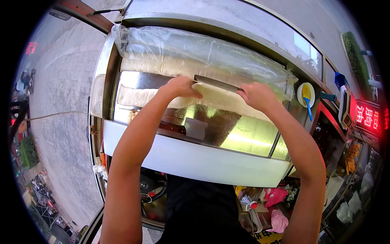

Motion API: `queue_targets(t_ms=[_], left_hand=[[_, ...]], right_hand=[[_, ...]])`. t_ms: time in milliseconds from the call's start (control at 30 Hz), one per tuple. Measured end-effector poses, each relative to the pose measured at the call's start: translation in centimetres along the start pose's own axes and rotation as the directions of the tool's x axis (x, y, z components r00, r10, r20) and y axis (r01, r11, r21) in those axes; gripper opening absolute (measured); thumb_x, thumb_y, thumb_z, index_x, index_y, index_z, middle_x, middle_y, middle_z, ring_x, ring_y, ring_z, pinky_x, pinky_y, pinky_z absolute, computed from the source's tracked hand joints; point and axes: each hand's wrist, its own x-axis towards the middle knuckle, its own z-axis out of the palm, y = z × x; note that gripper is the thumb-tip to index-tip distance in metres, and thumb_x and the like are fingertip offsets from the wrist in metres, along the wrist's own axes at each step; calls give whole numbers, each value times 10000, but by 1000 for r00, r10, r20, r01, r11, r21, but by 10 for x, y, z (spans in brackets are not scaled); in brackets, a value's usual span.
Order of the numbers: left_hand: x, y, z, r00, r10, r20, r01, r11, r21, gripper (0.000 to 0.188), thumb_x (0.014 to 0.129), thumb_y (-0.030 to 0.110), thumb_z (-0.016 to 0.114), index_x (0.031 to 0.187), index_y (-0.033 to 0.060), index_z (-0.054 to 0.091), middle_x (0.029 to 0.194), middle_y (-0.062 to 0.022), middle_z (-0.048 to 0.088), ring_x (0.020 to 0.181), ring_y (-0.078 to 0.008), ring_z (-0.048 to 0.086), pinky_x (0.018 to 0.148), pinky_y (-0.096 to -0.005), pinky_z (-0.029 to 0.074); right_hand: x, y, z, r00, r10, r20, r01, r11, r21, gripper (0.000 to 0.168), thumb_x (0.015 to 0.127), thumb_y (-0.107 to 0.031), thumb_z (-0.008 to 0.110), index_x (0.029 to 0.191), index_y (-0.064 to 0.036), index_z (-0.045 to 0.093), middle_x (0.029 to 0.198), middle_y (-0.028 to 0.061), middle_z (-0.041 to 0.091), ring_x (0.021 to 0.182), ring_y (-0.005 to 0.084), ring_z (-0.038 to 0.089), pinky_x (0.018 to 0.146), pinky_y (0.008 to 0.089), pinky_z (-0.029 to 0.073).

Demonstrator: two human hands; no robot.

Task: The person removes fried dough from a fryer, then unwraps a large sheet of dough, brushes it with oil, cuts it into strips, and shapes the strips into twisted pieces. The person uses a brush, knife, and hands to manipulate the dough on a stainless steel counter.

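Note:
My right hand (255, 95) grips one end of a long, flat metal blade (217, 83), its handle hidden in the fist. The blade lies nearly level above the far edge of a long strip of pale dough (219, 96). By the blade's other end is my left hand (182, 87), over the strip with its fingers bent downward. Whether those fingers pinch the dough or only rest on it is hard to see. Farther back lies a second dough strip (146, 65), partly under clear plastic sheeting (182, 42). Both strips rest on a shiny metal worktop (243, 137).
A white cutting board (195, 158) runs along the near edge. Close to it lie a brown-handled knife (172, 128) and a rectangular metal plate (196, 128). To the right stands a white bowl (301, 88) with a blue-handled brush (308, 106). Metal framing (111, 79) borders the left side.

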Motion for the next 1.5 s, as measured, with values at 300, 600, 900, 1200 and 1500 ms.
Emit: queue_targets(t_ms=[300,600,900,1200,1500], left_hand=[[-6,5,16,996,-79,41,81,996,-35,679,703,563,723,1090,6,685,1012,-232,686,960,-338,650,839,-409,501],[-11,32,10,762,263,-592,-204,965,165,393,761,343,764,977,42,634,937,-172,660,942,-362,628,799,-437,508],[24,84,39,764,414,-495,-267,901,342,181,842,244,688,872,76,627,853,-107,657,864,-327,646,737,-455,519],[-15,10,44,676,-154,-721,-172,918,-357,284,893,317,650,903,35,675,791,-148,666,768,-319,653,718,-394,510],[16,49,24,999,7,-38,-8,1000,-26,630,745,589,720,923,-15,727,810,-174,697,749,-287,649,703,-395,493]], right_hand=[[7,-8,-4,997,-16,78,24,994,-102,310,947,-306,542,812,-67,687,728,179,675,697,367,666,638,472,536],[15,-28,-17,988,-13,151,42,981,-189,157,852,-118,586,814,-55,725,780,157,699,734,323,699,642,430,561],[-3,14,26,998,-38,54,40,998,-41,203,926,-247,560,893,-69,651,747,162,682,680,363,665,607,469,534],[-26,50,67,956,-141,-256,153,988,26,217,915,-290,611,834,-89,624,689,131,651,626,322,642,544,434,497],[-94,78,48,882,26,-470,69,980,184,232,906,-303,638,807,-93,645,717,116,658,656,323,639,571,419,506]])
